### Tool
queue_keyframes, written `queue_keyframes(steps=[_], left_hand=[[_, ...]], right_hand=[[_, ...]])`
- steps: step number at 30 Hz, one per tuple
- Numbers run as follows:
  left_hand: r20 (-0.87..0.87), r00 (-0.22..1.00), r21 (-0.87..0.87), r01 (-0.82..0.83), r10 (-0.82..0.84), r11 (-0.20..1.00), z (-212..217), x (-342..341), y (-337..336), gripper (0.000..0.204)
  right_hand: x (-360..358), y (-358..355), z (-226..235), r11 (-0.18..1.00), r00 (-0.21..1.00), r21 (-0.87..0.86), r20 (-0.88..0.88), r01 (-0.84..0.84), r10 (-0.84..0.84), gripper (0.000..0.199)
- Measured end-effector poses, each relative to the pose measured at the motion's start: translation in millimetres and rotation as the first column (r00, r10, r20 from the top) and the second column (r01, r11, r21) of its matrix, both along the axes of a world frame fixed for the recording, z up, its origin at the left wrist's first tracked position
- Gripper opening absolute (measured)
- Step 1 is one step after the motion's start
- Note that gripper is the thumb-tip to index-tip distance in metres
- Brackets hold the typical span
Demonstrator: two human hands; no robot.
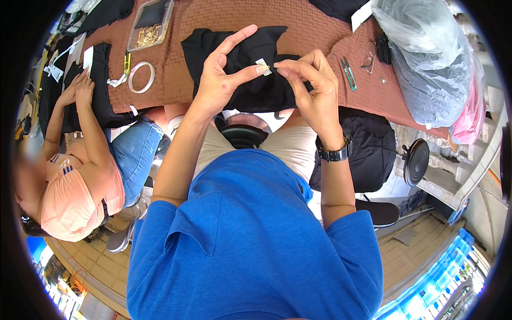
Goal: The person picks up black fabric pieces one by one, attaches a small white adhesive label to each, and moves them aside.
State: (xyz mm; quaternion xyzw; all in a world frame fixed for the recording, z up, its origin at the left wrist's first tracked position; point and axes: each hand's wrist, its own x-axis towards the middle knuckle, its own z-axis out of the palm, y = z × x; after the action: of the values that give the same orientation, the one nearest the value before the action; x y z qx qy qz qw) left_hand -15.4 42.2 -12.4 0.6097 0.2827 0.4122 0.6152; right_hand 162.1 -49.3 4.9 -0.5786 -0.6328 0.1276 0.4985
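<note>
**Two hands pinch a small pale tag above black cloth**

The left hand is raised over the counter, which is covered in a brown woven cloth. Its thumb reaches toward a small pale green and white tag, its forefinger points up and away, and the other fingers are loosely spread. The right hand meets it from the other side, with its fingers pressed together at the tips on the same tag, so the tag is pinched between both hands, just above a crumpled piece of black fabric that lies on the counter at the near edge. A dark metal-banded wristwatch sits on the right wrist.

To the right of the hands, a pair of green-handled thread snips lies on the counter, with thin wire-framed spectacles just beyond and a large grey plastic bag bulging at the far right end. To the left lie a white ring of tape and a clear plastic rectangular tray holding small brass-coloured bits.

At the left edge, another person in a peach top and blue jeans has both hands on a separate dark cloth, well apart from the tag
</note>
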Motion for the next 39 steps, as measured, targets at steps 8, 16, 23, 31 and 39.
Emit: queue_keyframes(steps=[8,16,23,31,39], left_hand=[[0.005,1.0,-0.015,0.014,-0.013,1.0,-2,-1,2,0.068],[0.004,1.0,-0.024,0.016,-0.016,1.0,-3,0,2,0.068],[-0.008,1.0,-0.001,0.017,-0.017,1.0,-4,1,3,0.067],[-0.044,0.999,0.016,0.011,-0.011,1.0,-3,1,2,0.066],[-0.035,0.998,0.004,0.046,-0.045,0.999,-5,0,2,0.066]], right_hand=[[1,2,-1,1.0,1.0,0.024,0.026,-0.005,0.004,0.019],[2,3,-3,1.0,0.999,0.026,0.032,-0.008,0.007,0.02],[4,4,-5,0.999,0.999,0.033,0.045,-0.014,0.012,0.02],[6,5,-7,1.0,1.0,-0.002,0.015,-0.019,0.019,0.017],[13,7,-13,0.996,0.996,-0.024,-0.046,-0.081,0.08,0.015]])
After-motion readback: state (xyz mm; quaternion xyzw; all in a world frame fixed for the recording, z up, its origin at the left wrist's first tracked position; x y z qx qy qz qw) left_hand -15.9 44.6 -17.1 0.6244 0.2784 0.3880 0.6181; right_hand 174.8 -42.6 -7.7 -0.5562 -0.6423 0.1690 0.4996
